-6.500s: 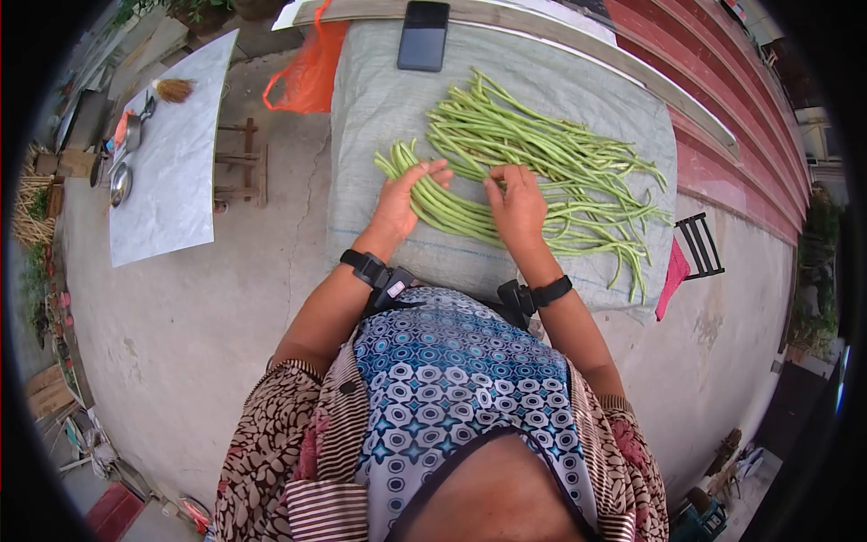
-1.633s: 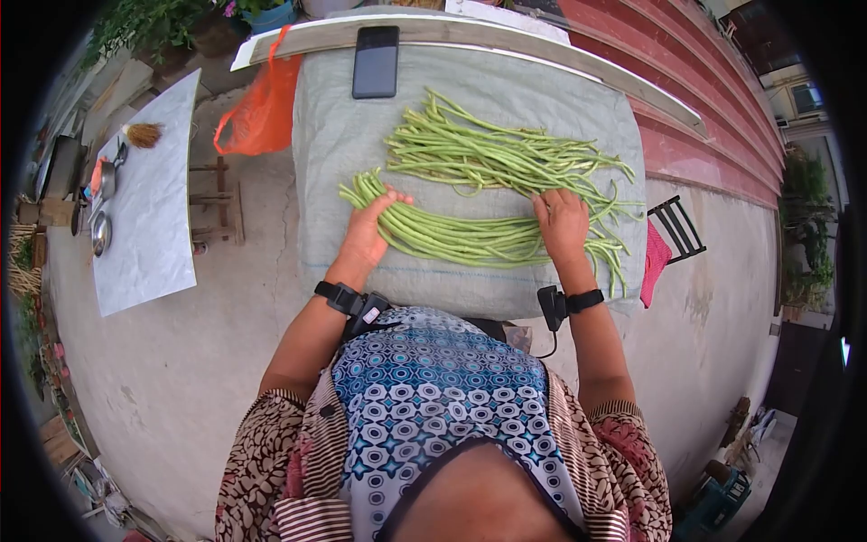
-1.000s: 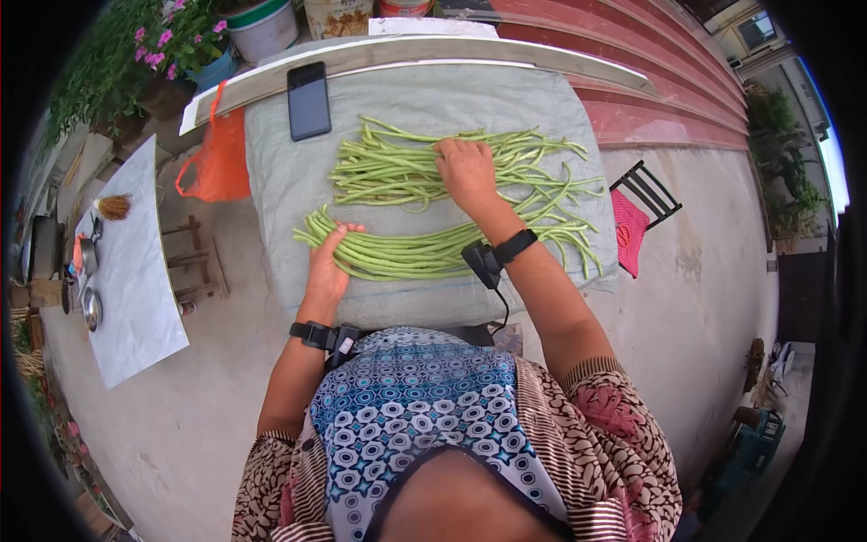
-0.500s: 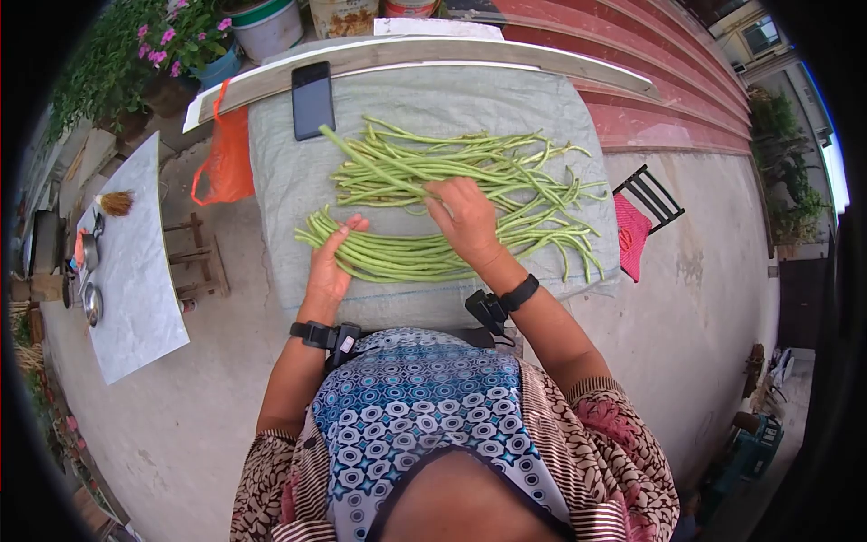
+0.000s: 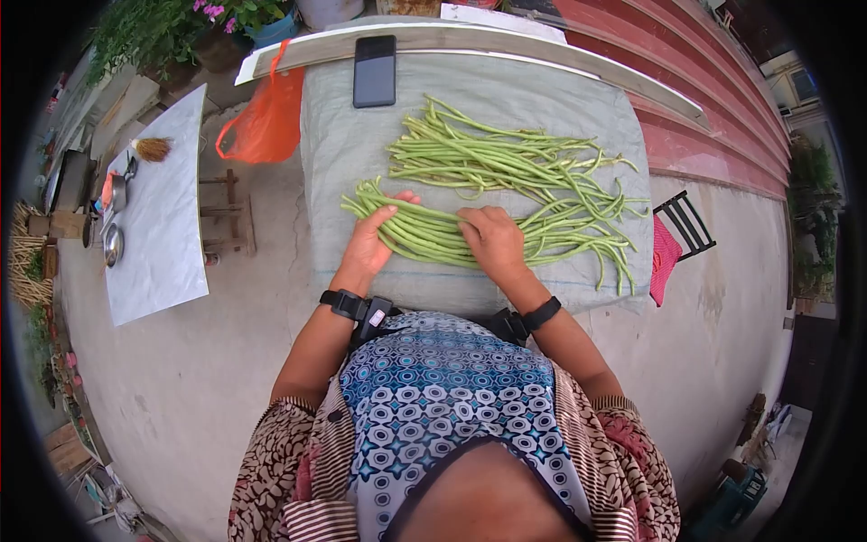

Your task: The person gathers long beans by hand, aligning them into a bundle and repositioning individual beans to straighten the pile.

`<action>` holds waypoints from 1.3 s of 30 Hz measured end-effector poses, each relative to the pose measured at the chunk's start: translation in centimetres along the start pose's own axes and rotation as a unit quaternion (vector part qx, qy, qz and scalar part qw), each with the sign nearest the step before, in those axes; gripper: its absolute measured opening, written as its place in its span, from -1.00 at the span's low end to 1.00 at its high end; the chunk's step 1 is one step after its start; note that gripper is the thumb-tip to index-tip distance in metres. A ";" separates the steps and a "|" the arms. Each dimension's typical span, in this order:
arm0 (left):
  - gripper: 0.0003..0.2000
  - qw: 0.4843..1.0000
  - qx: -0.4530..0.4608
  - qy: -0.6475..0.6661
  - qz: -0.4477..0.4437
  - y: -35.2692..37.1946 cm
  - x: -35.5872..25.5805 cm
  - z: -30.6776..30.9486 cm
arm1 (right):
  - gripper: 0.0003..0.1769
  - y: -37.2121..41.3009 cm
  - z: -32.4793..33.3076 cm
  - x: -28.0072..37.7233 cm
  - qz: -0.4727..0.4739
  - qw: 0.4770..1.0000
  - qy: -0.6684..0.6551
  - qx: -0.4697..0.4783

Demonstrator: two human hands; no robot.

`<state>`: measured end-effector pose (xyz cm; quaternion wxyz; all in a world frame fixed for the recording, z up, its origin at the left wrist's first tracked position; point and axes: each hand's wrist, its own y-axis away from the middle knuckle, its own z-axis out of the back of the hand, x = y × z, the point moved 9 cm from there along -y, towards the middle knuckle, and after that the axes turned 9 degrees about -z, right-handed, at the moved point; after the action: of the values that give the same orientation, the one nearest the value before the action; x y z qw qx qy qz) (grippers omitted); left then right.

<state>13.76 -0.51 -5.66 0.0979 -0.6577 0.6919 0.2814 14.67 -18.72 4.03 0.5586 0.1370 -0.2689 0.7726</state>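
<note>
Two bundles of long green beans lie on the grey cloth [image 5: 348,154] of the table. My left hand [image 5: 368,242] is wrapped round the left end of the near bundle [image 5: 429,237], its thumb on top. Over the middle of that same bundle, my right hand [image 5: 495,242] presses its bent fingers on the beans, the fingertips partly hidden. Beyond both hands is the far bundle [image 5: 470,161], with loose, tangled ends at the right that overlap those of the near one.
A black phone [image 5: 375,72] lies at the table's back left, by a long pale board [image 5: 433,38]. An orange plastic bag [image 5: 269,117] hangs at the left edge. Farther left is a marble-look panel [image 5: 167,217]; a folding stool [image 5: 685,224] stands at the right.
The view has shifted, so the table appears farther right and up. A bean that slanted from my right hand toward the phone now lies along the near bundle, and my right hand has come down onto that bundle.
</note>
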 end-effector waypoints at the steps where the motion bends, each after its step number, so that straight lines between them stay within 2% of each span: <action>1: -0.78 1.000 0.002 0.002 0.005 0.0 0.0 0.0 | -0.83 0.0 0.2 0.0 0.007 1.000 0.007 -0.005; 12: -0.79 0.999 0.007 -0.013 0.029 0.2 0.0 0.1 | -0.83 0.2 -0.9 0.6 -0.001 0.999 0.037 0.016; 14: -0.78 1.000 0.005 -0.026 -0.001 0.4 -0.2 0.1 | -0.84 0.3 -1.1 0.6 0.002 0.998 0.054 0.023; 15: -0.76 0.999 0.005 -0.031 -0.016 0.3 -0.3 0.1 | -0.83 0.3 -1.3 0.4 -0.005 0.998 0.056 0.035; 17: -0.83 1.000 -0.008 -0.015 0.010 0.2 0.2 0.6 | -0.81 0.3 -1.5 0.0 -0.019 0.996 0.060 0.060; 20: -0.87 1.000 -0.010 0.000 0.019 -0.3 0.7 1.7 | -0.81 -0.1 -1.1 0.9 0.027 0.993 0.048 0.108; 23: -0.86 1.000 -0.015 -0.005 0.008 -0.4 0.5 1.5 | -0.77 -2.2 1.8 0.9 0.063 0.997 0.045 0.020; 26: -0.85 0.999 -0.021 -0.022 0.020 -0.5 0.7 1.9 | -0.75 -5.0 3.0 -1.1 0.025 0.999 0.022 -0.005; 29: -0.86 0.999 -0.024 -0.034 0.027 -0.6 0.7 1.9 | -0.76 -7.8 3.6 -3.5 -0.007 0.997 0.048 -0.063; 32: -0.87 0.998 -0.036 -0.035 0.021 -0.3 0.6 1.6 | -0.76 -9.8 2.4 -5.3 0.022 0.986 0.141 -0.089; 38: -0.83 0.999 -0.024 -0.035 0.007 -0.4 0.4 1.6 | -0.72 -11.7 0.9 -6.4 0.014 0.975 0.209 0.072; 39: -0.83 0.999 -0.027 -0.031 0.008 -0.3 0.4 1.6 | -0.73 -11.7 0.9 -6.6 0.023 0.978 0.195 0.068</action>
<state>13.67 -0.03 -7.29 0.0995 -0.6456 0.6857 0.3211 27.78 -21.76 4.48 0.5714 0.0149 -0.1043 0.8139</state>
